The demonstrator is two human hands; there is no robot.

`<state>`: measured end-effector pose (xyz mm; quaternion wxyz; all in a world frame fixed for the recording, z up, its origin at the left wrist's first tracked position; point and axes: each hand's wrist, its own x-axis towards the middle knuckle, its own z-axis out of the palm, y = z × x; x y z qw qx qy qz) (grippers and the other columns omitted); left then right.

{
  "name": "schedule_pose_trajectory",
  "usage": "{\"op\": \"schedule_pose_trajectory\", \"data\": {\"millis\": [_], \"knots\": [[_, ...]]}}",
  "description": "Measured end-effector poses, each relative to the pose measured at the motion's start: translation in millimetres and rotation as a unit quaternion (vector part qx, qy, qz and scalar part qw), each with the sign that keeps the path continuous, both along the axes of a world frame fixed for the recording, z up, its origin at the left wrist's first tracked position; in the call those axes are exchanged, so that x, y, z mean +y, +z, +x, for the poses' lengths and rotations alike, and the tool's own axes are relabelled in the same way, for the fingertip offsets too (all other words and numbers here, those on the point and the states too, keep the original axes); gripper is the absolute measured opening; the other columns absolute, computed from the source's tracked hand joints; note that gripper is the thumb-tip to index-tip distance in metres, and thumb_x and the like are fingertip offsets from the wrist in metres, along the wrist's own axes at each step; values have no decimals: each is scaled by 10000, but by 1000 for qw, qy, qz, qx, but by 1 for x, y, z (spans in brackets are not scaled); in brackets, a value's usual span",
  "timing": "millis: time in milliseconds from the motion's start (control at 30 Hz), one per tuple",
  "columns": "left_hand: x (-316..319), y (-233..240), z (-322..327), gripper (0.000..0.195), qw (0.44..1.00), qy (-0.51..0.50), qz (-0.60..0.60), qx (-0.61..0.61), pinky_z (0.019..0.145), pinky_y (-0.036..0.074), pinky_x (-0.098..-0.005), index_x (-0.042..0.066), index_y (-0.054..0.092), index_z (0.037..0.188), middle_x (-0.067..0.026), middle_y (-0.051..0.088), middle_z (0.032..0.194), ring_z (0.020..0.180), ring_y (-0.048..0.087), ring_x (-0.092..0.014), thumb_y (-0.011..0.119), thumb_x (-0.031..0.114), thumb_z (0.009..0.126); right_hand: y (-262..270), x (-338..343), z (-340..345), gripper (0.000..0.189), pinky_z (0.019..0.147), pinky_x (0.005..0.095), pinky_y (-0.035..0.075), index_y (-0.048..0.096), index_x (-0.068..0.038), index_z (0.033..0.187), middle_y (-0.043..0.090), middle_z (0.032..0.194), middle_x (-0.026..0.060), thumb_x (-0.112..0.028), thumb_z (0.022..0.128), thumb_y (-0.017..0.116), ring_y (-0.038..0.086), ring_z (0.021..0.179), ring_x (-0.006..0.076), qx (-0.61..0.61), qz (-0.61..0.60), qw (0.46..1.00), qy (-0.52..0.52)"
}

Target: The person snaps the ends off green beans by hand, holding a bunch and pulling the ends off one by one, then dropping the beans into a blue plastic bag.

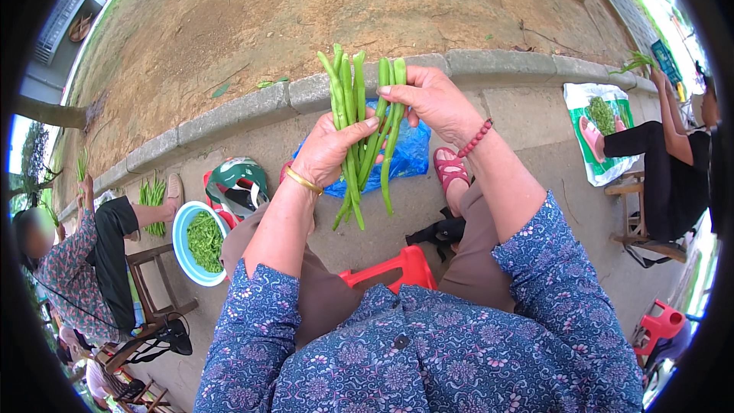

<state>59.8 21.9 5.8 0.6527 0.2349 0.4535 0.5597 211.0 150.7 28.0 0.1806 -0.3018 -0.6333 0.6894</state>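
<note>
A bunch of long green beans (351, 120) is gripped in my left hand (328, 149), the thumb laid across the stalks and their lower ends hanging below. My right hand (433, 100) pinches the upper ends of several more beans (387, 83) between thumb and fingers. These slant down and cross the left bunch near my left thumb. Beneath both hands a blue plastic bag (410, 152) lies spread on the pavement between my feet, partly hidden by the beans and hands.
A light blue basin (179, 241) of cut green pieces stands at left, beside a green and red bag (238, 180). A stone kerb (252, 106) runs ahead. Seated people with beans are at left (74, 264) and right (676, 149). A red plastic stool (410, 269) is under me.
</note>
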Motion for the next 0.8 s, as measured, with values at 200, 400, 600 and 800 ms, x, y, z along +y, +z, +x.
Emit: {"op": "schedule_pose_trajectory", "data": {"millis": [200,400,600,800], "knots": [[0,-4,-2,311,997,-62,30,16,796,547,-341,13,555,1166,-115,648,1014,868,658,-213,616,131,885,3,-2,-3,170,438,204,392,632,-55,930,624,705,10,-214,870,612,540,554,69,25,-24,999,-19],[-3,6,4,346,992,-105,70,1,814,536,-344,7,532,1195,-124,624,1083,926,643,-214,600,140,884,6,-6,-1,167,434,200,393,626,-55,941,626,721,11,-205,873,599,553,556,69,54,-87,994,47],[-2,-5,-3,305,998,-53,33,-23,694,532,-297,34,574,1162,-72,636,992,813,622,-154,622,139,880,5,-8,-3,160,468,228,418,599,-45,892,604,729,19,-203,872,585,560,580,90,99,-116,988,-23],[1,1,1,269,999,-45,20,0,649,569,-321,10,580,1127,-108,642,982,782,653,-180,607,146,897,3,-15,-7,151,477,255,432,563,-37,842,580,703,32,-176,861,622,541,562,98,125,-99,984,-77]]}}
